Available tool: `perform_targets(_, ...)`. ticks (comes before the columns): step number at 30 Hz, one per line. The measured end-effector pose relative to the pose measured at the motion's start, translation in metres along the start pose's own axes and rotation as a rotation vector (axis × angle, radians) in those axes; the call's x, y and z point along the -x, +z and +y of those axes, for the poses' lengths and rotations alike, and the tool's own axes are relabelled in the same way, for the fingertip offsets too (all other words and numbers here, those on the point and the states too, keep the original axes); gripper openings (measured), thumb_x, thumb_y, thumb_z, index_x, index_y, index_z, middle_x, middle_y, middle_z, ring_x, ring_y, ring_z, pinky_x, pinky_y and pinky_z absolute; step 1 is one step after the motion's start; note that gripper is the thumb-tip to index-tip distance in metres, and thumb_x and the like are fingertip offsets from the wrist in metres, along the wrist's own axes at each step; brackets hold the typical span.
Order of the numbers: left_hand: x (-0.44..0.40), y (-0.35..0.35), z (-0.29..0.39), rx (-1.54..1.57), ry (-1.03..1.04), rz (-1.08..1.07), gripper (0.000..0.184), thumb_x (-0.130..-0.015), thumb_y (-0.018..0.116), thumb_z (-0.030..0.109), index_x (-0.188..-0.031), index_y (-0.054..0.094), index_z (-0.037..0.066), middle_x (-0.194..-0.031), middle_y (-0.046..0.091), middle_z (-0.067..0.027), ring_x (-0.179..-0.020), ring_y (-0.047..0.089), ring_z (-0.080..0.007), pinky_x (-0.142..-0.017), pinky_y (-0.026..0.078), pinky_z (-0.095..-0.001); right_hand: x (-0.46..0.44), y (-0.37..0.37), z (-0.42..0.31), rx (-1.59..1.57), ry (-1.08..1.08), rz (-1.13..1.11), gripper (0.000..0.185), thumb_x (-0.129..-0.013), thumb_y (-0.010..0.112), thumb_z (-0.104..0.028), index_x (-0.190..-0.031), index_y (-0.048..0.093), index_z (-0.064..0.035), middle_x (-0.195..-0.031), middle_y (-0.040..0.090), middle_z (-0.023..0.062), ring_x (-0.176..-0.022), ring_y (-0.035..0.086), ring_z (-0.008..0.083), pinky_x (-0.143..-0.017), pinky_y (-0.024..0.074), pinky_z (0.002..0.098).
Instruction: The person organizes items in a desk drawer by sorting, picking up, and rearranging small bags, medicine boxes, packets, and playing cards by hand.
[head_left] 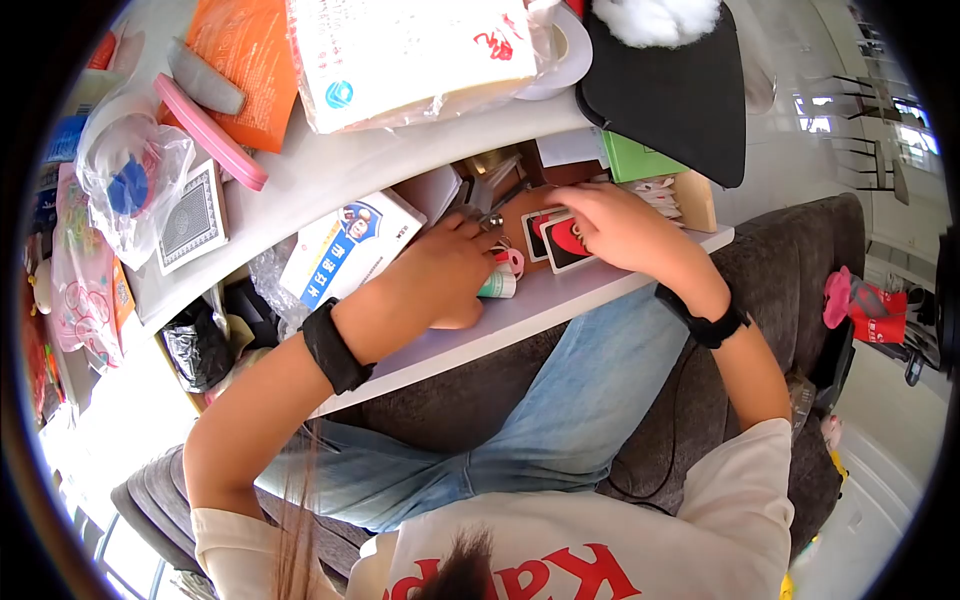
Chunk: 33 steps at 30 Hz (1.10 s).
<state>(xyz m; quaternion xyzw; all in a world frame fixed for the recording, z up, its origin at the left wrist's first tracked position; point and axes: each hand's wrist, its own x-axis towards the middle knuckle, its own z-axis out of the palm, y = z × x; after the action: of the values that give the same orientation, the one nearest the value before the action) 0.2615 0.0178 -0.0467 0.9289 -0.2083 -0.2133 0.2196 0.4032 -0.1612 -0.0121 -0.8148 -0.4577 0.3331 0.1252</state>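
An open drawer (pixel 520 318) lies in front of me, full of small items. My left hand (pixel 445 265) reaches into it, its fingers curled round a small metallic thing I cannot make out. Beside those fingers are a pink and white item (pixel 510 262) and a green and white tube (pixel 498 284). My right hand (pixel 615 225) is over the drawer's right part, thumb and fingers apart, next to red and black cards with white borders (pixel 566 246). To the left of my left hand, a white and blue box (pixel 350 245) rests tilted in the drawer.
On the tabletop (pixel 310 165) are a wrapped white package (pixel 420 60), a black item (pixel 680 100) with white fluff, an orange packet (pixel 245 60), a pink case (pixel 210 132), and a patterned card box (pixel 190 220). A dark sofa (pixel 790 260) is under and beside my legs.
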Motion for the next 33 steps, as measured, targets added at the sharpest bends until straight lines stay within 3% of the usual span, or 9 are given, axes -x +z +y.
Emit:
perform_targets(3,-0.001,-0.001,-0.002,0.024,0.025,-0.005,0.045,-0.061,0.062,0.019,-0.101,0.062,-0.001,-0.122,0.052,-0.0122,-0.108,0.048,-0.0292,-0.100,0.032,-0.0339,0.014,0.002,0.014,0.197,0.074,0.129,0.031,-0.079,0.047,-0.001,-0.110,0.054,-0.0010,-0.100,0.059,0.0200,-0.090,0.056,0.0368,-0.080,0.0450,0.0413)
perform_targets(9,-0.014,-0.010,0.001,0.172,0.025,-0.109,0.042,-0.065,0.060,0.019,-0.102,0.062,-0.001,-0.124,0.051,-0.0123,-0.107,0.049,-0.0301,-0.099,0.033,-0.0368,0.004,0.008,0.005,0.338,0.042,0.026,0.025,-0.074,0.052,-0.003,-0.098,0.056,0.0008,-0.084,0.063,0.0183,-0.080,0.061,0.0352,-0.072,0.0480,0.0421)
perform_targets(12,-0.019,-0.007,0.001,0.201,0.026,-0.122,0.041,-0.067,0.058,0.020,-0.103,0.061,-0.001,-0.125,0.049,-0.0128,-0.107,0.050,-0.0302,-0.098,0.033,-0.0389,-0.005,0.009,-0.004,0.260,0.080,-0.033,0.026,-0.077,0.049,-0.002,-0.102,0.053,0.0005,-0.082,0.061,0.0204,-0.079,0.058,0.0386,-0.074,0.0448,0.0440)
perform_targets(15,-0.021,-0.011,0.002,0.212,0.027,-0.141,0.041,-0.069,0.057,0.020,-0.103,0.061,-0.001,-0.125,0.049,-0.0134,-0.106,0.050,-0.0303,-0.098,0.033,-0.0402,-0.005,-0.006,-0.017,-0.140,0.123,-0.232,0.021,-0.078,0.048,-0.003,-0.099,0.052,0.0010,-0.084,0.060,0.0194,-0.083,0.056,0.0374,-0.076,0.0431,0.0442)
perform_targets(18,-0.020,-0.011,0.002,0.220,0.028,-0.132,0.041,-0.069,0.057,0.020,-0.105,0.060,-0.001,-0.127,0.048,-0.0141,-0.106,0.051,-0.0305,-0.098,0.033,-0.0405,0.004,0.004,0.005,0.066,-0.067,0.052,0.019,-0.082,0.047,-0.005,-0.099,0.051,0.0017,-0.089,0.059,0.0184,-0.090,0.054,0.0349,-0.079,0.0412,0.0443)
perform_targets(21,-0.021,-0.011,0.003,0.204,0.028,-0.129,0.042,-0.070,0.056,0.020,-0.106,0.059,-0.001,-0.127,0.047,-0.0146,-0.105,0.052,-0.0307,-0.098,0.033,-0.0407,0.010,0.012,0.010,0.310,-0.053,0.224,0.018,-0.083,0.048,-0.011,-0.093,0.055,0.0025,-0.087,0.061,0.0183,-0.087,0.055,0.0330,-0.079,0.0422,0.0412)
perform_targets(27,-0.019,-0.005,0.004,0.202,0.014,-0.090,0.038,-0.070,0.056,0.020,-0.102,0.060,-0.002,-0.121,0.052,-0.0142,-0.100,0.055,-0.0310,-0.097,0.034,-0.0409,0.006,0.019,0.005,0.369,0.006,0.102,0.029,-0.089,0.047,-0.020,-0.106,0.052,0.0026,-0.096,0.058,0.0181,-0.096,0.052,0.0335,-0.086,0.0393,0.0397)
perform_targets(29,-0.020,-0.012,0.005,0.186,0.008,-0.161,0.038,-0.070,0.057,0.020,-0.101,0.060,-0.002,-0.119,0.054,-0.0138,-0.099,0.055,-0.0311,-0.096,0.035,-0.0409,0.010,0.025,0.006,0.298,-0.064,0.091,0.027,-0.088,0.049,-0.019,-0.105,0.052,0.0017,-0.097,0.058,0.0174,-0.097,0.052,0.0339,-0.085,0.0397,0.0402)
perform_targets(33,-0.018,-0.001,0.001,0.233,0.043,-0.021,0.038,-0.069,0.059,0.021,-0.100,0.060,-0.001,-0.118,0.054,-0.0134,-0.098,0.055,-0.0313,-0.094,0.036,-0.0413,0.012,0.022,0.006,0.144,-0.034,0.024,0.026,-0.085,0.052,-0.014,-0.109,0.053,-0.0019,-0.103,0.057,0.0168,-0.098,0.053,0.0338,-0.084,0.0408,0.0408)
